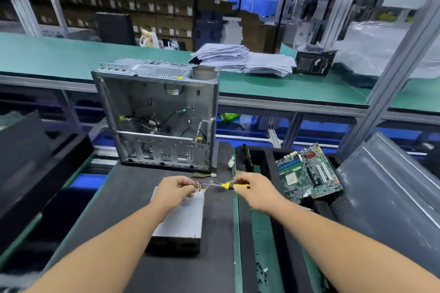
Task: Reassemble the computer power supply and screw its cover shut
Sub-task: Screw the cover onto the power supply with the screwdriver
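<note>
I see the grey metal power supply (183, 219) lying flat on the dark worktop (133, 197), cover on (its far-end wires (202, 185) trail out), a yellow-handled screwdriver (228, 185) level at that end.

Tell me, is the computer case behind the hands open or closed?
Open. The computer case stands upright with its side panel off, so its bare interior and loose wires show.

We count two hands: the left hand (175, 189) and the right hand (258, 191). Under the left hand we see one power supply (183, 220). In the right hand we see one screwdriver (232, 185). Beyond both hands stands one open case (162, 114). Just right of the right hand lies one motherboard (308, 173). Farther beyond, we find two paper stacks (242, 59) and one black box (314, 63). Below the right hand, the scattered screws (262, 273) are too small to count.
</note>
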